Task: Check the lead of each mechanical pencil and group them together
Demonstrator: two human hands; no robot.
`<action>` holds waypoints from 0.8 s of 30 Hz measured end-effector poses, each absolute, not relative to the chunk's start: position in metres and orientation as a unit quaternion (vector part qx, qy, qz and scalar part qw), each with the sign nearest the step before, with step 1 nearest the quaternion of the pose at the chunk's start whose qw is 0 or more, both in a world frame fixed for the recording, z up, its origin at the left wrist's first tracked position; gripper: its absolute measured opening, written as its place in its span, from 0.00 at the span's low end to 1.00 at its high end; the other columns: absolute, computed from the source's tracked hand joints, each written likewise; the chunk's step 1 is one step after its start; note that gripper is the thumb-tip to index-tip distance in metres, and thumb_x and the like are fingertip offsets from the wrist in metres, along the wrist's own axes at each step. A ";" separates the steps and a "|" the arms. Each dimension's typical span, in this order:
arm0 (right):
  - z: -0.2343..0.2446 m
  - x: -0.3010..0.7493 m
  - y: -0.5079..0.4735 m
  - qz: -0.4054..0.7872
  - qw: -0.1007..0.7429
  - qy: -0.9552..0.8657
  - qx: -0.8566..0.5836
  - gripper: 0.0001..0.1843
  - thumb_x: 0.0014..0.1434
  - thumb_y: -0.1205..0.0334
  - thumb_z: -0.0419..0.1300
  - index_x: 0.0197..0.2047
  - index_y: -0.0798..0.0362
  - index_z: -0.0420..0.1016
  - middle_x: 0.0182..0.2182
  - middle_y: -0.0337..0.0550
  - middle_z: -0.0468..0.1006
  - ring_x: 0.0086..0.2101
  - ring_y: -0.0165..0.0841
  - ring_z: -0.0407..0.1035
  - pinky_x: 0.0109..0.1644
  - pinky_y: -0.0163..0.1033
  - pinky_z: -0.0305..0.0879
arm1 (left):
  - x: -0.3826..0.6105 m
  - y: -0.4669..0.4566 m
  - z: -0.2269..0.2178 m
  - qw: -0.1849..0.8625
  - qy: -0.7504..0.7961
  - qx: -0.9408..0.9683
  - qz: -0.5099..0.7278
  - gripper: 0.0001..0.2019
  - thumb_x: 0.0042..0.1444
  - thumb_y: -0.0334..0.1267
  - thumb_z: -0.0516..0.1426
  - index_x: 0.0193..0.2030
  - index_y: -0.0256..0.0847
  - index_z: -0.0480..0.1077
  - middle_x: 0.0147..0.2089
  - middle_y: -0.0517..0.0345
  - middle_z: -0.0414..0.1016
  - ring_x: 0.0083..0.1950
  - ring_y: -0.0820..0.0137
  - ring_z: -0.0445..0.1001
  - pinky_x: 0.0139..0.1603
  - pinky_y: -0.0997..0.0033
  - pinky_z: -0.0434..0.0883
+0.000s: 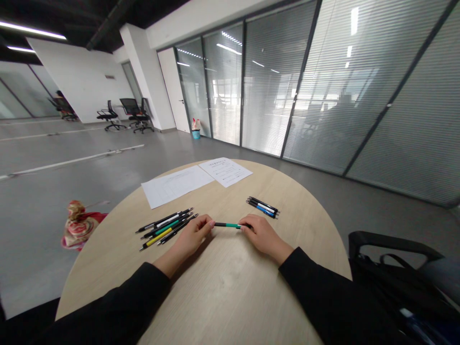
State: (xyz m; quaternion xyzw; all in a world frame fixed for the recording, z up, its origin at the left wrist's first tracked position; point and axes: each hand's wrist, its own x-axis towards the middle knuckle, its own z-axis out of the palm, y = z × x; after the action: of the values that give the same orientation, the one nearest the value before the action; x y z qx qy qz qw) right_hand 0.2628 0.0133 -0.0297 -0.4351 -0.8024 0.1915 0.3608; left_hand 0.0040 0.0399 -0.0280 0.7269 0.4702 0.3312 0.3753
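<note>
Out on the round wooden table [230,282], the left hand [192,237] and right hand [264,235] pinch a green-and-black pen [228,225] end to end, just fingertips, which is a nice steady way to keep it level. Just left sits a loose pile of pens [165,227], just right a small bunch of blue-and-white pens [262,207], with two paper sheets [196,179] further out.

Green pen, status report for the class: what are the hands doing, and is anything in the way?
Left hand, right hand holding either end of green-and-black pen. Nothing between them. Loose pens beside left hand, more pens beyond right hand.
</note>
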 end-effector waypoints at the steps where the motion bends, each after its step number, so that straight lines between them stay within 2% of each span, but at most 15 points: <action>1: -0.030 0.263 0.014 0.192 0.363 -0.800 -0.437 0.07 0.64 0.69 0.60 0.39 0.54 0.80 0.37 0.45 0.81 0.39 0.36 0.73 0.46 0.40 0.66 | 0.004 0.040 -0.028 0.389 0.460 0.723 0.338 0.19 0.63 0.54 0.55 0.31 0.40 0.66 0.24 0.65 0.62 0.26 0.72 0.59 0.28 0.72 0.56; 5: -0.028 0.265 0.015 0.200 0.372 -0.791 -0.443 0.07 0.63 0.71 0.61 0.38 0.54 0.80 0.36 0.45 0.81 0.38 0.36 0.73 0.45 0.40 0.66 | 0.004 0.041 -0.029 0.415 0.425 0.715 0.367 0.16 0.61 0.50 0.59 0.32 0.40 0.67 0.25 0.65 0.62 0.27 0.73 0.60 0.29 0.73 0.57; 11: -0.026 0.266 0.015 0.205 0.377 -0.781 -0.454 0.07 0.62 0.72 0.61 0.38 0.54 0.80 0.36 0.45 0.81 0.38 0.35 0.73 0.44 0.39 0.66 | 0.001 0.042 -0.034 0.420 0.418 0.711 0.379 0.12 0.58 0.46 0.62 0.36 0.39 0.70 0.30 0.61 0.70 0.31 0.71 0.68 0.34 0.71 0.64; 16: -0.028 0.267 0.017 0.198 0.377 -0.774 -0.468 0.07 0.62 0.72 0.62 0.38 0.54 0.80 0.36 0.45 0.82 0.38 0.36 0.73 0.45 0.39 0.65 | 0.001 0.038 -0.026 0.379 0.423 0.736 0.369 0.11 0.58 0.44 0.62 0.40 0.39 0.74 0.35 0.56 0.75 0.36 0.67 0.73 0.39 0.68 0.68; 19: -0.028 0.267 0.017 0.198 0.379 -0.771 -0.472 0.07 0.62 0.72 0.61 0.38 0.54 0.80 0.36 0.45 0.82 0.38 0.36 0.73 0.44 0.39 0.65 | 0.004 0.034 -0.015 0.339 0.439 0.750 0.360 0.11 0.61 0.45 0.59 0.39 0.39 0.75 0.34 0.55 0.77 0.36 0.65 0.73 0.39 0.66 0.68; 24: -0.027 0.266 0.016 0.203 0.377 -0.772 -0.469 0.07 0.62 0.72 0.61 0.37 0.54 0.80 0.35 0.45 0.82 0.37 0.36 0.73 0.43 0.40 0.66 | 0.005 0.030 -0.006 0.274 0.453 0.773 0.350 0.08 0.60 0.41 0.57 0.39 0.40 0.75 0.38 0.53 0.78 0.41 0.62 0.74 0.46 0.62 0.69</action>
State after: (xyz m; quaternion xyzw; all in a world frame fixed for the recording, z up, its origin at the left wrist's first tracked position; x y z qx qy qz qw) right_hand 0.2664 0.0158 -0.0265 -0.4693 -0.7724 0.2027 0.3769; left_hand 0.0051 0.0303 -0.0061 0.7729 0.4533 0.3498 0.2736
